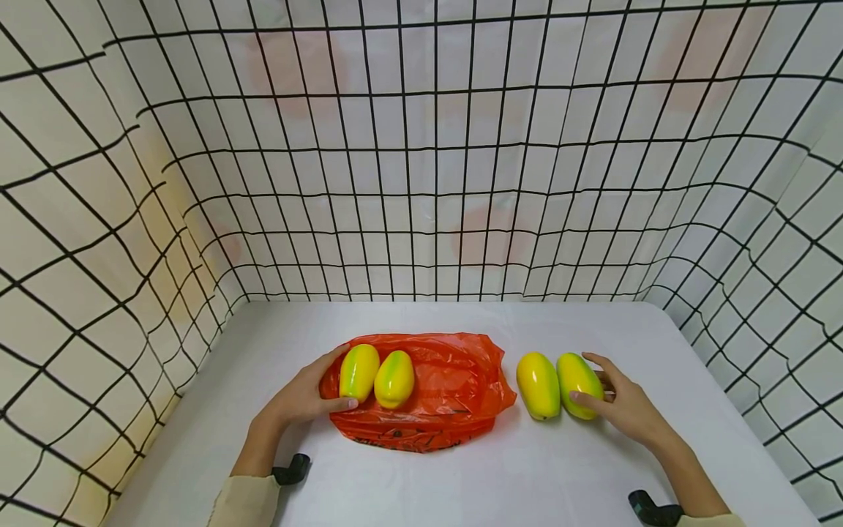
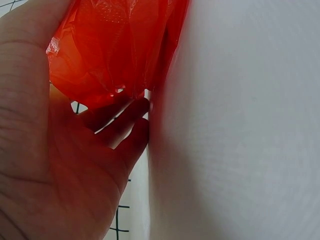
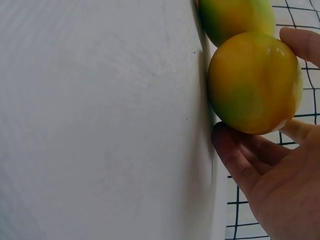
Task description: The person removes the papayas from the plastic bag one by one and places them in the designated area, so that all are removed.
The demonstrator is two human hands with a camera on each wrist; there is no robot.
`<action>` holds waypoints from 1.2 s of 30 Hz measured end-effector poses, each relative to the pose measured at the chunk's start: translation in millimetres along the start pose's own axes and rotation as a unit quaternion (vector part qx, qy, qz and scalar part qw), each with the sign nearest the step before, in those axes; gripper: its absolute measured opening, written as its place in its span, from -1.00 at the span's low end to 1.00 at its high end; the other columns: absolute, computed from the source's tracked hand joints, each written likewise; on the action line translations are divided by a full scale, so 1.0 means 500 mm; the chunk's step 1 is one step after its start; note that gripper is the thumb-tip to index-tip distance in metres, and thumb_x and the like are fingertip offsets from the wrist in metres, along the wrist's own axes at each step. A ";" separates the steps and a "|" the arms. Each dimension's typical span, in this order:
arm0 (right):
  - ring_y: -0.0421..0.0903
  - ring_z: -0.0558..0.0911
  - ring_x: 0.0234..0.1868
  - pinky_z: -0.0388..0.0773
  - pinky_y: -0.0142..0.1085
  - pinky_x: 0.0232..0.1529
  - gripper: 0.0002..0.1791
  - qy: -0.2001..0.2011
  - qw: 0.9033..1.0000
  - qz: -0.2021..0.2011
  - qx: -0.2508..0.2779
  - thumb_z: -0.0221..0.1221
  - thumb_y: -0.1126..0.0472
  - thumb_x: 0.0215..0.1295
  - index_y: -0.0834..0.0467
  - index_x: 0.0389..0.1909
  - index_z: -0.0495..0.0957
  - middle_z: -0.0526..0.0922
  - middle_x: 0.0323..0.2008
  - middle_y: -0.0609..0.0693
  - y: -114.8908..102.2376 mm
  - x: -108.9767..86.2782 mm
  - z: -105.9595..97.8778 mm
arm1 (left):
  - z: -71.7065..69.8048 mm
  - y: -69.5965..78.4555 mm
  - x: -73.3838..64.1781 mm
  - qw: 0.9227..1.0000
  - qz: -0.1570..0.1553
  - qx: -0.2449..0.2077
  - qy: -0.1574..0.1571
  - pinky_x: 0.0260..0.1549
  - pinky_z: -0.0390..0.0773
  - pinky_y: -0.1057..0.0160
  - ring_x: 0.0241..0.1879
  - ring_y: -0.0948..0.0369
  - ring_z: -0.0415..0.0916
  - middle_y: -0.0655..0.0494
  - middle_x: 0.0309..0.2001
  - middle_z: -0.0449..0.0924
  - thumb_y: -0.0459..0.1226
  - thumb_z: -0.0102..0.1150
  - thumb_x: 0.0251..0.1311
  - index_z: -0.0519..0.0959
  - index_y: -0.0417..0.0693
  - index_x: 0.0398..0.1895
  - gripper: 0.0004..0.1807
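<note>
Two glossy yellow-green fruits, mango- or papaya-like, lie on a red plastic bag (image 1: pixel 454 380): a left one (image 1: pixel 359 372) and a right one (image 1: pixel 394 380). My left hand (image 1: pixel 306 391) rests at the bag's left end, thumb by the left fruit's lower end; its fingers (image 2: pixel 125 125) are loosely extended against the bag and table. Right of the bag, two similar fruits lie side by side, an inner one (image 1: pixel 538 386) and an outer one (image 1: pixel 579 386). My right hand (image 1: pixel 622 402) holds the outer fruit, its fingers (image 3: pixel 240 155) curving around it.
A white table (image 1: pixel 421 483) lies under everything. Black wire grid (image 1: pixel 435 168) stands at the back and both sides, with pale sheeting behind it. A dark device (image 1: pixel 291 468) sits at my left wrist, and another dark device (image 1: pixel 652 509) at my right.
</note>
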State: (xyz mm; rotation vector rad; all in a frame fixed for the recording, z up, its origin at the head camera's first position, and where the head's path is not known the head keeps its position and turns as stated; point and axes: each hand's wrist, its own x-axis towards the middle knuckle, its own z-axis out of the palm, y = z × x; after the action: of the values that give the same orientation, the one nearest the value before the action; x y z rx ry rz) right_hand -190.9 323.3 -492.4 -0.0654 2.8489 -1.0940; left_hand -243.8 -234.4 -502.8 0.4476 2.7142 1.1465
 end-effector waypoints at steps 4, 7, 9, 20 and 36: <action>0.19 0.55 0.09 0.60 0.07 -0.02 -0.05 -0.003 1.000 0.003 0.001 0.17 -0.33 0.20 -0.04 0.49 0.01 0.43 0.25 0.33 -0.001 -0.001 0.000 | 0.000 0.001 0.000 1.000 0.000 0.001 0.000 0.03 0.62 0.03 0.22 0.21 0.32 0.48 0.30 0.28 0.25 0.46 -0.26 0.07 0.52 0.46 0.13; 0.19 0.55 0.09 0.61 0.07 -0.03 -0.04 -0.007 1.000 0.006 0.000 0.18 -0.34 0.20 -0.03 0.49 0.01 0.43 0.25 0.34 -0.004 -0.002 0.000 | 0.000 0.002 -0.001 1.000 -0.001 -0.001 -0.001 0.04 0.61 0.02 0.22 0.20 0.33 0.47 0.31 0.28 0.25 0.46 -0.26 0.07 0.51 0.46 0.13; 0.19 0.55 0.10 0.61 0.07 -0.03 -0.04 -0.010 1.000 0.010 -0.001 0.17 -0.34 0.19 -0.03 0.48 0.02 0.43 0.25 0.34 -0.006 -0.003 0.000 | -0.001 0.003 -0.001 1.000 0.001 -0.002 0.000 0.04 0.60 0.01 0.22 0.19 0.33 0.44 0.31 0.29 0.24 0.46 -0.26 0.08 0.50 0.47 0.13; 0.16 0.56 0.08 0.62 0.03 -0.07 -0.06 -0.017 1.000 0.020 -0.011 0.17 -0.36 0.19 -0.02 0.46 0.05 0.47 0.21 0.31 -0.012 -0.009 -0.003 | -0.001 0.004 -0.001 1.000 -0.002 0.003 -0.002 0.05 0.60 0.00 0.24 0.17 0.33 0.41 0.32 0.29 0.24 0.47 -0.26 0.07 0.48 0.47 0.13; 0.27 0.50 0.16 0.60 0.12 -0.02 -0.04 -0.028 0.999 0.030 -0.022 0.11 -0.40 0.20 -0.03 0.49 0.00 0.26 0.35 0.36 -0.005 -0.005 -0.002 | 0.000 0.002 0.000 1.000 -0.010 -0.001 -0.003 0.03 0.62 0.04 0.24 0.20 0.31 0.47 0.32 0.26 0.26 0.46 -0.27 0.06 0.55 0.46 0.13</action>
State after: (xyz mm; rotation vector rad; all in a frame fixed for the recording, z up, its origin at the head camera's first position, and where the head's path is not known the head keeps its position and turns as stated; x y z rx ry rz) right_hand -188.4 322.3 -490.1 -0.0125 2.8054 -1.0032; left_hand -243.6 -233.7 -501.9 0.4225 2.7064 1.1417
